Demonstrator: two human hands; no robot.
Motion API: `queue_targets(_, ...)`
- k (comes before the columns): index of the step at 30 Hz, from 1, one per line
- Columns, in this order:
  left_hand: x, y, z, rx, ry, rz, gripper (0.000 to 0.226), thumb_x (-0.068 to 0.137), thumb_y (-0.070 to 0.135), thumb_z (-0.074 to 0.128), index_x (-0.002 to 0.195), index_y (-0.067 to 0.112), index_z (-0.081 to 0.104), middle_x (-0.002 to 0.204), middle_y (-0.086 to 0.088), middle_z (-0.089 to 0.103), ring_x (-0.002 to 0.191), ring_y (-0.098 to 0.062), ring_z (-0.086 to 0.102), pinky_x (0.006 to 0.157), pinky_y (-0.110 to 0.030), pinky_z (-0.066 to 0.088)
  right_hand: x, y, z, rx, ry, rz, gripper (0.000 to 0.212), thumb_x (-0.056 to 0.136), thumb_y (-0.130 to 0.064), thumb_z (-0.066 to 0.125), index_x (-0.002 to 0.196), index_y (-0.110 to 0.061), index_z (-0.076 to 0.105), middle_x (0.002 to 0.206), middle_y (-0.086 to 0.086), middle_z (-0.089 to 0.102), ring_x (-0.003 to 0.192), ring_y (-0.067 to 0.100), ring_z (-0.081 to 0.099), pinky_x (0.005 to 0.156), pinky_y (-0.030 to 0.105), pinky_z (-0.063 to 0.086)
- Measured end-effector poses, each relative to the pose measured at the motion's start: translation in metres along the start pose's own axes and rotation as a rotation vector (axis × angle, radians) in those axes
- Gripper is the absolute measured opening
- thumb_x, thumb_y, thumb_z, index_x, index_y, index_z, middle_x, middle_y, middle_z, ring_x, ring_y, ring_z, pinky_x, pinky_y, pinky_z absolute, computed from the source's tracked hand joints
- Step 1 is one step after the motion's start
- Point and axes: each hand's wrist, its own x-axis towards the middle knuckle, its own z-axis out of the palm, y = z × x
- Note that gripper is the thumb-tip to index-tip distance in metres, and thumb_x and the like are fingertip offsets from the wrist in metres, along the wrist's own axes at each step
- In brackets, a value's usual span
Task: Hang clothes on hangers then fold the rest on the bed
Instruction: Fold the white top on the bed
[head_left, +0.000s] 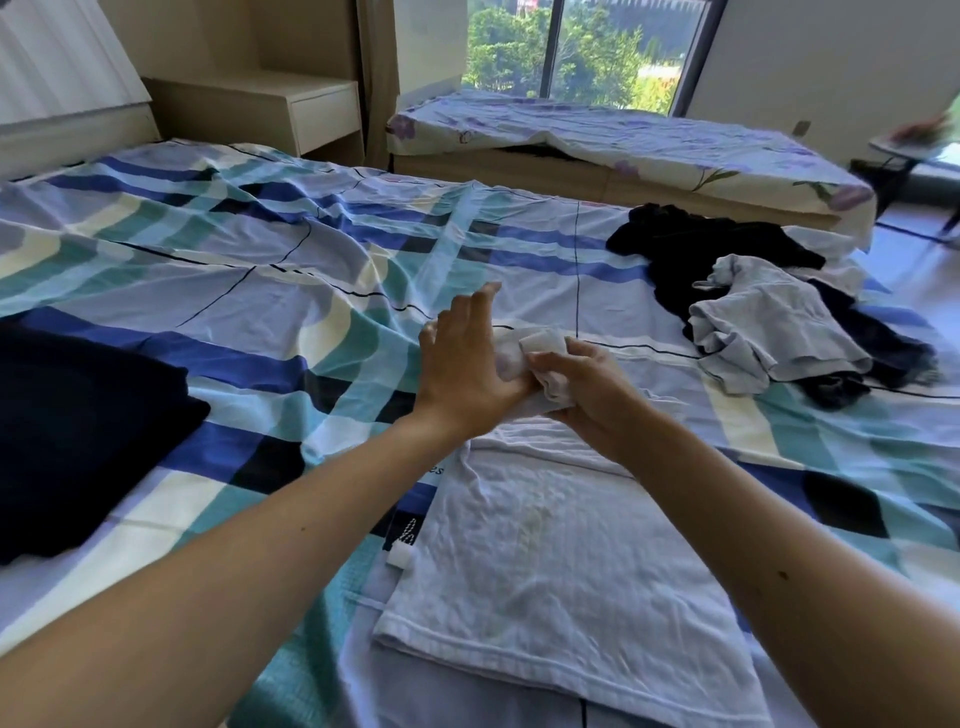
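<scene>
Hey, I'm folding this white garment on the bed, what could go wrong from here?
The right hand grips the white garment by its far end in a bunch, and the left hand only rests open against it, so the fold may land crooked or lumpy. The near part is wrinkled, so creases could get folded in. The grey garment lies tangled with the black garment close by and might get caught.

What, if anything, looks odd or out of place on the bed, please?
The white garment bears a faint yellowish mark; a black garment and a pale garment lie crumpled at the right.
</scene>
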Motion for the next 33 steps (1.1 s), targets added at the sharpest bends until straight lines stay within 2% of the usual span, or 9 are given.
queue_targets(4,-0.004,-0.012,0.014,-0.011,-0.114,-0.013,0.078,0.078,0.063,0.053,0.14,0.016,0.046,0.135,-0.005,0.049,0.125,-0.024,0.049,0.103,-0.043,0.041,-0.003,-0.015,-0.03,0.038,0.191,0.093,0.029,0.089,0.001,0.061,0.115,-0.013,0.061,0.086,0.009,0.064,0.064,0.018,0.063,0.052,0.027,0.054)
queue_targets(8,-0.015,-0.03,0.035,0.073,-0.306,0.018,0.057,0.092,0.04,0.057,0.142,0.015,0.046,0.148,-0.008,0.04,0.14,-0.028,0.037,0.115,-0.043,0.032,-0.01,-0.013,-0.07,0.072,0.352,0.249,0.01,0.094,-0.016,0.057,0.103,-0.012,0.057,0.088,0.011,0.059,0.065,0.021,0.059,0.049,0.025,0.052)
queue_targets(11,-0.023,-0.04,0.05,0.144,-0.497,-0.014,0.049,0.097,0.037,0.056,0.141,0.02,0.048,0.159,-0.007,0.03,0.148,-0.025,0.025,0.12,-0.042,0.024,-0.015,0.004,-0.098,-0.173,0.409,0.344,0.045,0.083,-0.037,0.077,0.115,-0.014,0.056,0.1,0.013,0.063,0.08,0.024,0.064,0.065,0.035,0.057)
queue_targets(15,-0.03,-0.047,0.062,0.252,-0.646,0.03,0.051,0.099,0.048,0.047,0.147,0.029,0.042,0.166,-0.001,0.014,0.154,-0.021,0.006,0.125,-0.042,0.009,-0.018,0.024,-0.117,-0.424,0.455,0.347,0.11,0.067,-0.031,0.093,0.15,-0.021,0.022,0.122,0.019,0.06,0.086,0.024,0.067,0.066,0.036,0.062)
queue_targets(19,-0.037,-0.049,0.067,0.34,-0.709,0.123,0.067,0.095,0.068,0.028,0.156,0.042,0.02,0.168,0.006,-0.005,0.152,-0.017,-0.02,0.12,-0.051,-0.017,-0.012,0.024,-0.108,-0.62,0.382,0.273,0.145,0.048,-0.072,0.088,0.156,-0.032,0.0,0.126,0.013,0.049,0.083,0.017,0.06,0.06,0.031,0.054)
queue_targets(20,-0.039,-0.05,0.068,0.363,-0.713,0.168,0.072,0.091,0.073,0.02,0.156,0.044,0.015,0.167,0.006,-0.008,0.15,-0.017,-0.025,0.119,-0.052,-0.02,-0.009,0.026,-0.104,-0.762,0.37,0.243,0.149,0.045,-0.078,0.085,0.156,-0.036,-0.004,0.134,0.018,0.046,0.097,0.022,0.062,0.072,0.035,0.056)
queue_targets(23,-0.043,-0.05,0.068,0.398,-0.734,0.295,0.071,0.091,0.075,0.013,0.155,0.048,0.002,0.165,0.008,-0.016,0.148,-0.015,-0.03,0.12,-0.046,-0.021,-0.007,0.037,-0.092,-1.288,0.337,0.22,0.142,0.059,-0.071,0.083,0.158,-0.034,-0.011,0.161,0.026,0.017,0.147,0.041,0.027,0.113,0.053,0.034)
queue_targets(30,-0.044,-0.044,0.058,0.323,-0.802,0.3,0.076,0.079,0.079,-0.001,0.151,0.053,-0.006,0.162,0.013,-0.022,0.149,-0.011,-0.024,0.119,-0.032,-0.017,-0.016,0.031,-0.118,-1.299,0.574,0.157,0.081,0.084,-0.019,0.064,0.148,-0.026,0.016,0.11,0.011,0.056,0.107,0.037,0.059,0.09,0.046,0.046)
queue_targets(33,-0.038,-0.04,0.058,0.26,-0.779,0.269,0.088,0.078,0.085,-0.006,0.152,0.049,0.024,0.167,0.011,0.006,0.154,-0.014,0.005,0.125,-0.038,0.005,-0.02,0.027,-0.141,-1.371,0.65,0.2,0.08,0.086,-0.019,0.065,0.148,-0.024,0.015,0.122,0.012,0.054,0.112,0.036,0.056,0.09,0.046,0.042)
